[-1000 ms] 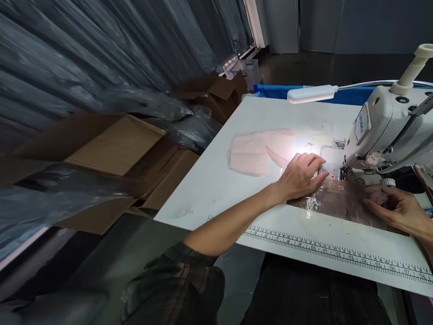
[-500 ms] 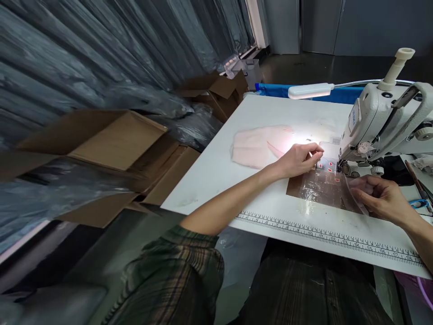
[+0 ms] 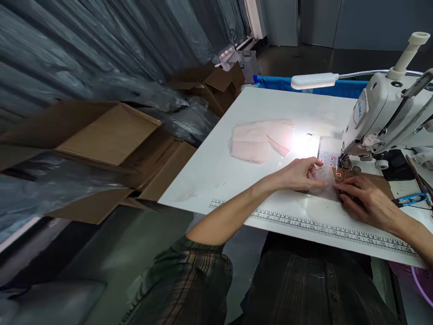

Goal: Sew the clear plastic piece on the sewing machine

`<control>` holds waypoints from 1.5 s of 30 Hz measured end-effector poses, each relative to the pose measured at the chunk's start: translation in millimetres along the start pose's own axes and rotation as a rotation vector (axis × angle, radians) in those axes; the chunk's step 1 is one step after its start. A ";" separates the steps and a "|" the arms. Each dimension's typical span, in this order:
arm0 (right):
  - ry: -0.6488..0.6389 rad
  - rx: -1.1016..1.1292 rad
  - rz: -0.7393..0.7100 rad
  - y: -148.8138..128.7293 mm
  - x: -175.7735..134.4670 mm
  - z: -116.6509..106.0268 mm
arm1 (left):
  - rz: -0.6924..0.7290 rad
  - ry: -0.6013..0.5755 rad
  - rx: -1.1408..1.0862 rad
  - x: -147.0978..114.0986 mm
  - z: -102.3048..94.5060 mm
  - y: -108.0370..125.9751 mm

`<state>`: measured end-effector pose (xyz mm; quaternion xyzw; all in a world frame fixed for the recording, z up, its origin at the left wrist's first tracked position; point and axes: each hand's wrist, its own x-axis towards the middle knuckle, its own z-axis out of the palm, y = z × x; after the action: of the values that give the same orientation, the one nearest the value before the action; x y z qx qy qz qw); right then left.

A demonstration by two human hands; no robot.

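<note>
A small piece of sheer pale fabric (image 3: 325, 175) lies in front of the needle of a white sewing machine (image 3: 370, 106). My left hand (image 3: 299, 174) holds its left side, thumb and fingers bent inward. At its right edge, the fingertips of my right hand (image 3: 368, 198) are closed together on the fabric; the exact grip is partly hidden. Beneath both hands is a brown sheet (image 3: 377, 180), partly covered. Red marks show on the clear plate beside the presser foot. A pale pink cut fabric piece (image 3: 252, 141) lies flat to the left.
A ruler strip (image 3: 304, 224) runs along the front edge of the white table (image 3: 203, 180). Blue-handled snips (image 3: 412, 198) lie at the right. A white lamp (image 3: 314, 81) hangs over the back. Open cardboard boxes (image 3: 108, 131) stand left of the table.
My right hand has moved left, close to my left hand, which has come slightly down toward me. The sheer fabric is now gathered between them, and more of the brown sheet shows at right.
</note>
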<state>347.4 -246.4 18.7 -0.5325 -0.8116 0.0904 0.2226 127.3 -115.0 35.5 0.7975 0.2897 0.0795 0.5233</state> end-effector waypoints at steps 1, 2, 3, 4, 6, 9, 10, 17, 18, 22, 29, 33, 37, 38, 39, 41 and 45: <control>0.008 -0.072 -0.034 3.1 -1.6 2.8 | 0.030 0.015 0.008 0.2 1.5 -1.6; 0.021 -0.133 -0.052 6.1 -1.8 5.5 | 0.047 0.050 0.009 1.4 3.0 -3.4; 0.032 -0.175 -0.056 9.3 -0.7 7.7 | 0.048 0.109 0.006 3.2 4.3 -5.2; 0.037 -0.194 -0.051 12.5 1.5 9.1 | 0.033 0.177 0.001 5.5 5.1 -6.9; 0.025 -0.184 -0.031 18.5 7.4 9.4 | -0.016 0.280 -0.029 9.8 5.0 -9.5; 0.002 -0.150 0.002 24.6 13.7 6.7 | -0.036 0.286 -0.077 11.9 2.3 -10.7; 0.006 -0.138 0.015 25.7 14.2 6.2 | -0.024 0.272 -0.080 11.6 1.7 -10.6; 0.087 -0.082 -0.043 29.4 6.1 13.4 | -0.041 0.275 -0.104 14.8 8.9 -10.2; 0.093 -0.094 -0.067 29.9 5.2 14.5 | -0.047 0.289 -0.101 15.8 9.7 -10.1; 0.126 -0.108 -0.101 30.9 4.1 16.5 | -0.068 0.323 -0.082 16.3 7.6 -11.5; 0.173 -0.155 -0.144 29.4 7.1 17.3 | -0.071 0.291 -0.115 13.1 2.9 -14.7; 0.154 -0.160 -0.117 29.6 6.4 19.3 | -0.064 0.278 -0.108 13.0 5.0 -13.7; 0.144 -0.187 -0.084 29.5 4.4 21.8 | -0.055 0.281 -0.110 13.4 4.5 -15.7; 0.144 -0.182 -0.077 29.2 4.1 21.7 | -0.058 0.281 -0.119 13.6 3.9 -16.5; 0.146 -0.166 -0.068 28.6 3.9 21.1 | -0.064 0.278 -0.134 13.7 3.2 -17.2; 0.144 -0.110 -0.037 26.8 3.9 18.7 | -0.084 0.269 -0.171 14.1 1.5 -18.1; 0.130 -0.016 0.003 23.2 4.1 12.3 | -0.122 0.267 -0.231 14.4 -1.0 -18.0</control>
<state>359.5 -232.0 0.0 -0.5404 -0.7952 0.0496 0.2706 131.8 -101.2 17.5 0.6954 0.3931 0.1855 0.5723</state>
